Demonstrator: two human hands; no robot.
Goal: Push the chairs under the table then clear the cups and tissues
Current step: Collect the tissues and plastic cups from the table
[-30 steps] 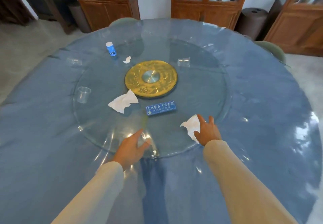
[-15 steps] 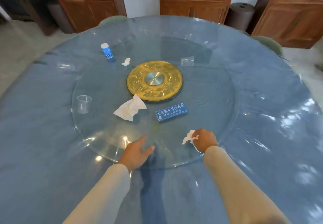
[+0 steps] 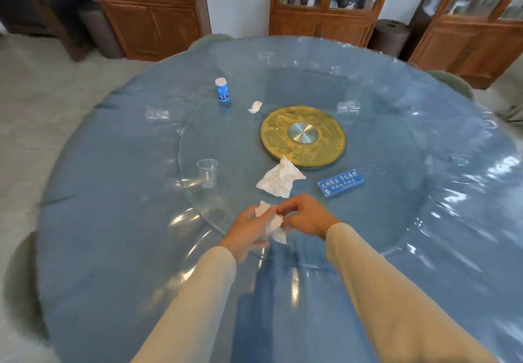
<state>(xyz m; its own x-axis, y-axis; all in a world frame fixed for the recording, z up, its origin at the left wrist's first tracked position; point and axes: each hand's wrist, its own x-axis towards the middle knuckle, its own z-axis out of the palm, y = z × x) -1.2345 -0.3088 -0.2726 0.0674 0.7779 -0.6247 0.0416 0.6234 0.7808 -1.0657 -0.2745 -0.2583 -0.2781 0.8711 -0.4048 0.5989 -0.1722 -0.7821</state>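
A crumpled white tissue [image 3: 273, 225] sits between my two hands above the near edge of the glass turntable [image 3: 396, 181]. My left hand [image 3: 249, 229] holds it in the palm, and my right hand [image 3: 302, 215] pinches its top. A bigger tissue [image 3: 280, 178] lies just beyond, and a small one [image 3: 255, 106] lies farther back. One clear plastic cup [image 3: 208, 172] stands upright at the left of the turntable. Two more cups [image 3: 157, 114] [image 3: 348, 107] lie on their sides. Green chair backs [image 3: 452, 82] [image 3: 208, 40] show at the table's far rim.
The round table [image 3: 99, 221] has a blue cloth under clear plastic. A gold disc [image 3: 302, 136] marks the turntable's centre. A blue sign [image 3: 341, 183] and a blue-and-white canister [image 3: 222, 89] stand on the glass. Wooden cabinets [image 3: 152, 8] line the far wall.
My right hand picked the tissue off the glass and carried it left to my left hand, which has turned and closed on it. My view has shifted left.
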